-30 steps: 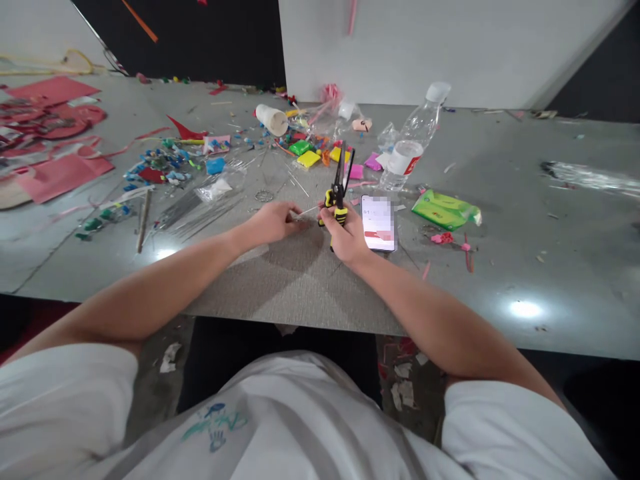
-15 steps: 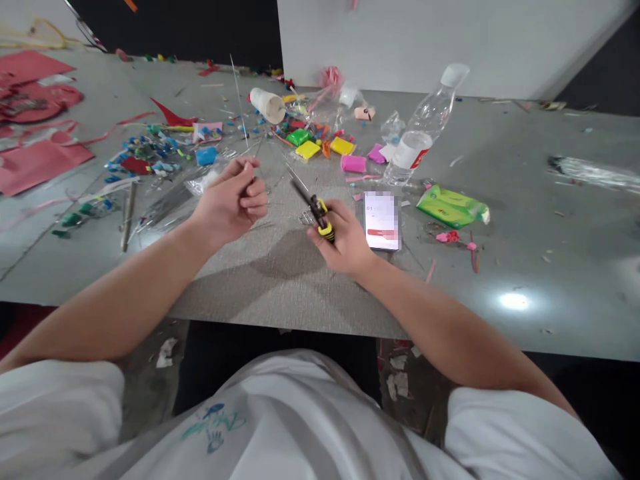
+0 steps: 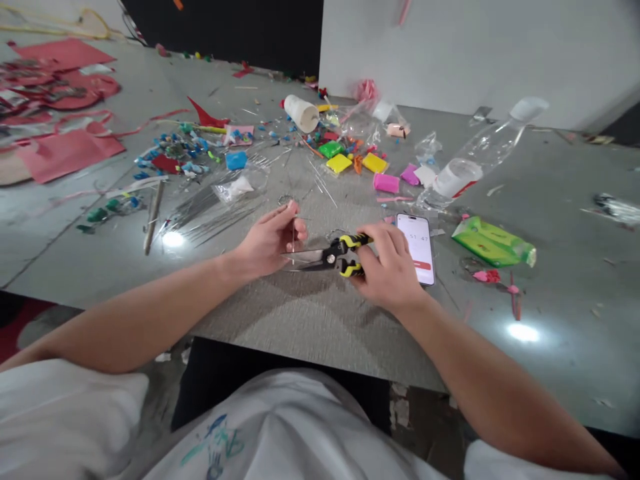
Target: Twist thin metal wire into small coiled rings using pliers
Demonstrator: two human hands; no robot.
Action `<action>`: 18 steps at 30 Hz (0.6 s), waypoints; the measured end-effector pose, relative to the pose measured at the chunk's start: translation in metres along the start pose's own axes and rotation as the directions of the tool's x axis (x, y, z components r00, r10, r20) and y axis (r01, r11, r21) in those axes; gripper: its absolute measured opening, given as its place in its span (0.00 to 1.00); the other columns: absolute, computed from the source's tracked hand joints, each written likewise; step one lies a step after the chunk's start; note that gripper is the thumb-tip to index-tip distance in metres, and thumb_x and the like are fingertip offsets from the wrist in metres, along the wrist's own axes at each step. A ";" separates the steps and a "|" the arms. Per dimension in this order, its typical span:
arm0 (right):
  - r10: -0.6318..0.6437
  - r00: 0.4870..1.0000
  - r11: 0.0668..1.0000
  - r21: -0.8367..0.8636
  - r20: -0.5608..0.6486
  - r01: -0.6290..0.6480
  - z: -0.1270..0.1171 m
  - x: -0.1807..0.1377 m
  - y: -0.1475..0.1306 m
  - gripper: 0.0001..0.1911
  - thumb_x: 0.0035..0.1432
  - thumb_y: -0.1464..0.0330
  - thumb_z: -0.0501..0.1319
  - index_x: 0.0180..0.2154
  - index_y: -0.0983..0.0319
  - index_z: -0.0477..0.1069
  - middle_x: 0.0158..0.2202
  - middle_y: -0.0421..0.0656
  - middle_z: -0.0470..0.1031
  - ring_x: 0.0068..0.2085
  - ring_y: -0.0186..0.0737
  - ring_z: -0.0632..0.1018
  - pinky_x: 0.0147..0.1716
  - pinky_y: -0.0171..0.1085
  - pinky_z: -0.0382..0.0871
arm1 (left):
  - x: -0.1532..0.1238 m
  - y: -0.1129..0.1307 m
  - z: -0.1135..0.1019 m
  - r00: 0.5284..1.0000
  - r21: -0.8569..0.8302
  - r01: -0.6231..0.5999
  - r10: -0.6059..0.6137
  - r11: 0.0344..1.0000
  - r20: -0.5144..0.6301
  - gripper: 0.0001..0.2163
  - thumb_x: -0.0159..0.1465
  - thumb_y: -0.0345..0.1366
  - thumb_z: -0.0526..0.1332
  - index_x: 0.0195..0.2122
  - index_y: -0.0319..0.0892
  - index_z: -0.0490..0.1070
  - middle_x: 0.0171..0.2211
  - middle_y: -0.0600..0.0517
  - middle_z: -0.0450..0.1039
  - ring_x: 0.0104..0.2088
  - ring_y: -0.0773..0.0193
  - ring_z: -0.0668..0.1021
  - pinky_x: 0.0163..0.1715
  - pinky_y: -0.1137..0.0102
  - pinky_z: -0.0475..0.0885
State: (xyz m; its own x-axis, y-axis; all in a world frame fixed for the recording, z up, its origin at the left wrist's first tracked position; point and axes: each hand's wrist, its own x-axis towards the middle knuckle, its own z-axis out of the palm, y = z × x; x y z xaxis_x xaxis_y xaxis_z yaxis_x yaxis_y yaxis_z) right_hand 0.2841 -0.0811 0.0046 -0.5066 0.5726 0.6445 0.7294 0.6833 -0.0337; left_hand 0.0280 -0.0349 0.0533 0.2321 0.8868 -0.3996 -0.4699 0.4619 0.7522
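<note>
My left hand (image 3: 277, 239) is closed, thumb against fingers, pinching a thin metal wire (image 3: 293, 235) that hangs down from the fingertips. My right hand (image 3: 393, 267) grips shears (image 3: 331, 258) by their black and yellow handles. Their blades are parted and point left, just below the left fingers. The wire's lower end crosses the blades; whether it is between them or in front of them I cannot tell. Several loose thin wires (image 3: 220, 223) lie on the table to the left of my hands, beside a clear bag with white contents (image 3: 239, 188).
A lit phone (image 3: 419, 253) lies right of my right hand, near a green packet (image 3: 493, 241) and a clear bottle (image 3: 480, 160). Yellow clay packs (image 3: 340, 163), pink clay packs (image 3: 387, 183) and a white cup (image 3: 301, 113) stand behind. Red sheets (image 3: 75, 155) lie far left.
My hands have come together, with the shears turned from pointing up-left to pointing left and their blades opened at the wire. The view has shifted left.
</note>
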 end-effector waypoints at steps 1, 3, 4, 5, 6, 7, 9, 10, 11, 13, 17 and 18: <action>0.003 1.000 1.000 -0.002 -0.003 -0.003 -0.001 0.000 0.000 0.07 0.64 0.70 0.66 0.44 0.57 0.76 0.59 0.59 0.79 0.60 0.68 0.78 0.60 0.66 0.76 | 0.000 0.001 -0.003 0.999 -0.006 0.014 -0.014 1.000 0.036 0.16 0.83 0.39 0.66 0.36 0.43 0.69 0.22 0.58 0.67 0.17 0.72 0.67 0.17 0.78 0.59; -0.005 1.000 1.000 0.001 -0.021 0.005 -0.002 0.001 0.001 0.07 0.63 0.71 0.65 0.43 0.57 0.76 0.57 0.58 0.79 0.58 0.66 0.78 0.57 0.64 0.77 | 0.001 0.003 -0.010 0.994 -0.013 0.019 -0.018 1.000 0.112 0.16 0.81 0.39 0.69 0.36 0.43 0.70 0.21 0.60 0.63 0.15 0.74 0.62 0.15 0.79 0.54; -0.019 0.999 1.000 0.002 -0.029 0.019 -0.002 0.001 0.001 0.07 0.62 0.71 0.64 0.43 0.57 0.75 0.56 0.58 0.80 0.56 0.65 0.79 0.56 0.63 0.77 | 0.001 0.004 -0.013 0.989 -0.012 0.013 -0.011 1.000 0.150 0.15 0.80 0.39 0.71 0.36 0.43 0.70 0.21 0.60 0.61 0.15 0.75 0.60 0.14 0.80 0.52; -0.033 0.999 0.999 0.000 -0.035 0.033 -0.003 0.002 0.001 0.06 0.63 0.71 0.64 0.42 0.57 0.75 0.55 0.58 0.80 0.55 0.64 0.79 0.54 0.62 0.78 | 0.001 0.004 -0.015 0.983 -0.011 0.002 0.000 1.000 0.186 0.15 0.78 0.39 0.73 0.36 0.44 0.71 0.21 0.61 0.60 0.15 0.75 0.58 0.14 0.80 0.50; -0.045 0.998 0.999 -0.004 -0.035 0.045 -0.003 0.002 0.000 0.05 0.64 0.71 0.63 0.42 0.58 0.75 0.54 0.58 0.80 0.54 0.64 0.79 0.53 0.61 0.78 | 0.002 0.004 -0.017 0.977 -0.014 -0.007 0.010 1.000 0.215 0.15 0.77 0.39 0.75 0.37 0.44 0.71 0.21 0.61 0.60 0.15 0.75 0.57 0.13 0.81 0.49; -0.052 0.998 0.999 -0.009 -0.032 0.052 -0.003 0.002 0.000 0.05 0.65 0.70 0.63 0.42 0.58 0.75 0.54 0.59 0.80 0.54 0.63 0.79 0.52 0.60 0.78 | 0.002 0.004 -0.018 0.972 -0.024 -0.011 0.016 1.000 0.234 0.14 0.75 0.38 0.77 0.38 0.44 0.72 0.22 0.61 0.61 0.15 0.75 0.59 0.13 0.81 0.50; -0.044 0.999 0.999 -0.017 -0.028 0.043 -0.002 0.001 0.000 0.04 0.66 0.69 0.63 0.43 0.58 0.75 0.54 0.59 0.80 0.54 0.63 0.79 0.53 0.60 0.78 | 0.000 0.005 -0.016 0.972 -0.066 0.008 0.008 0.998 0.234 0.11 0.76 0.34 0.76 0.40 0.43 0.75 0.23 0.60 0.65 0.16 0.74 0.64 0.13 0.82 0.54; -0.038 0.999 0.999 -0.020 -0.034 0.038 -0.001 0.001 0.000 0.04 0.67 0.68 0.63 0.43 0.58 0.75 0.54 0.59 0.80 0.55 0.63 0.79 0.53 0.60 0.78 | -0.001 0.005 -0.014 0.976 -0.094 0.021 0.000 0.995 0.216 0.08 0.77 0.31 0.74 0.41 0.42 0.76 0.24 0.59 0.68 0.17 0.74 0.69 0.14 0.83 0.58; -0.038 0.998 0.999 -0.023 -0.049 0.037 -0.001 0.001 0.000 0.04 0.67 0.68 0.63 0.43 0.58 0.75 0.54 0.58 0.80 0.55 0.63 0.79 0.53 0.60 0.78 | -0.002 0.006 -0.011 0.982 -0.122 0.032 -0.008 0.992 0.190 0.06 0.78 0.28 0.71 0.42 0.40 0.78 0.25 0.57 0.70 0.19 0.74 0.73 0.15 0.84 0.63; -0.046 0.995 0.999 -0.033 -0.088 0.044 0.001 0.000 0.002 0.04 0.67 0.68 0.62 0.43 0.59 0.74 0.54 0.58 0.80 0.54 0.62 0.79 0.52 0.59 0.78 | -0.006 0.009 -0.006 0.990 -0.183 0.054 -0.029 0.982 0.135 0.10 0.80 0.20 0.62 0.43 0.37 0.79 0.28 0.54 0.74 0.22 0.74 0.79 0.20 0.85 0.71; -0.024 0.985 0.999 -0.037 -0.172 0.018 0.002 0.000 0.005 0.04 0.69 0.67 0.63 0.44 0.60 0.72 0.53 0.58 0.79 0.52 0.59 0.79 0.50 0.55 0.78 | -0.011 0.015 -0.002 0.984 -0.302 0.166 -0.139 0.939 0.111 0.22 0.84 0.19 0.48 0.39 0.33 0.80 0.29 0.50 0.77 0.22 0.75 0.81 0.22 0.88 0.74; -0.014 0.982 0.999 -0.035 -0.189 0.008 0.001 0.000 0.005 0.04 0.69 0.67 0.63 0.44 0.59 0.72 0.53 0.57 0.79 0.51 0.58 0.79 0.49 0.54 0.78 | -0.012 0.016 -0.002 0.980 -0.320 0.193 -0.162 0.927 0.119 0.23 0.85 0.21 0.48 0.38 0.33 0.80 0.29 0.50 0.78 0.22 0.74 0.82 0.22 0.88 0.74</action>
State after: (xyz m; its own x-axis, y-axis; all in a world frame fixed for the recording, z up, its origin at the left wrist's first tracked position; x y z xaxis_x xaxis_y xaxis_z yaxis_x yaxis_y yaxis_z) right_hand 0.2872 -0.0770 0.0032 -0.4212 0.4670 0.7775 0.7410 0.6715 -0.0019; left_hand 0.0161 -0.0382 0.0688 0.4052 0.7954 -0.4507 -0.6641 0.5950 0.4528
